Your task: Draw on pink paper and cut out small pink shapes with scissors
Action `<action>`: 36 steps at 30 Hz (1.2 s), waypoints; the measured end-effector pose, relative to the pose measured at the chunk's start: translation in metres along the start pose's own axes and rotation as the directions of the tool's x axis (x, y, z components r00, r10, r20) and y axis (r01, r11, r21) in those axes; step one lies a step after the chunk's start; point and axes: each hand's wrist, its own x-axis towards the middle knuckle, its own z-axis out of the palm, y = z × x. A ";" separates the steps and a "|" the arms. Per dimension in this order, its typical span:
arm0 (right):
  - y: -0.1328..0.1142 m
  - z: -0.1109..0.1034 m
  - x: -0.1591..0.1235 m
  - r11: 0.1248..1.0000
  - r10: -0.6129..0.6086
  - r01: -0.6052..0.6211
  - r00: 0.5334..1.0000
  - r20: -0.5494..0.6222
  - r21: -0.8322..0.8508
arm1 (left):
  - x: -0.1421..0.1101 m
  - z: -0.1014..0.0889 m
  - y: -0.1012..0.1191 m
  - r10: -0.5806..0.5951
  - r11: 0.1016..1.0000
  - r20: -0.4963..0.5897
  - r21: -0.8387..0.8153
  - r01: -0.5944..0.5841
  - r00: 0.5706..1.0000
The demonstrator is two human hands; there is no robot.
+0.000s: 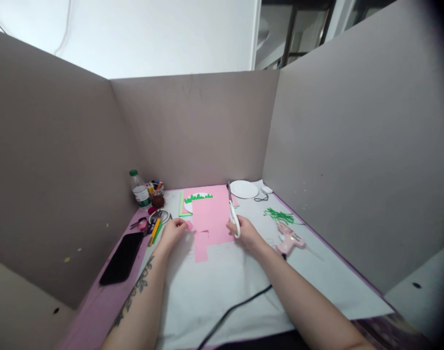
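Head view: grey upright panels [192, 131], on three sides; white-covered worktop [192, 301]; large pink paper sheet [216, 216], between the hands, its near edge cut into, a narrow pink tab [201, 253] jutting out, whether still joined cannot be told; black rectangular phone [122, 257], at left; clear plastic bottle with green cap [139, 192], far left; white round disc [244, 189], bare of trim; second white disc [187, 207], partly under the sheet, green jagged fringe [199, 197] along its visible far part; pale pink glue gun [289, 240], lying at right; white-handled scissors [234, 218], gripped by the right hand [248, 232], blades pointing away; bundle of thin green strips [280, 216], beyond the glue gun; small pink paper piece [189, 225], pinched in the left hand [174, 232]. Condition, as judged: fringing present on one disc; pink cutting partly done; most of the sheet uncut; green strips loose, unattached.
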 end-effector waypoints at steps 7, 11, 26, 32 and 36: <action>0.008 0.003 0.001 0.999 0.048 -0.047 0.998 0.044 -0.026 | -0.005 0.037 0.006 0.275 0.951 0.224 0.078 -0.298 0.935; 0.014 0.003 0.003 0.999 0.030 -0.028 0.998 0.057 -0.030 | -0.006 0.046 0.005 0.231 0.966 0.240 0.059 -0.252 0.943; 0.021 0.028 -0.001 0.996 -0.076 0.072 0.992 -0.102 -0.045 | -0.021 0.050 0.018 0.195 0.980 0.156 0.012 -0.200 0.968; 0.023 0.015 0.006 0.994 -0.071 0.084 0.980 -0.185 0.067 | -0.014 0.048 0.006 0.130 0.895 0.248 0.388 -0.221 0.960; 0.022 0.015 0.005 0.990 -0.085 0.103 0.981 -0.177 0.092 | -0.015 0.052 0.009 0.136 0.854 0.314 0.443 -0.272 0.940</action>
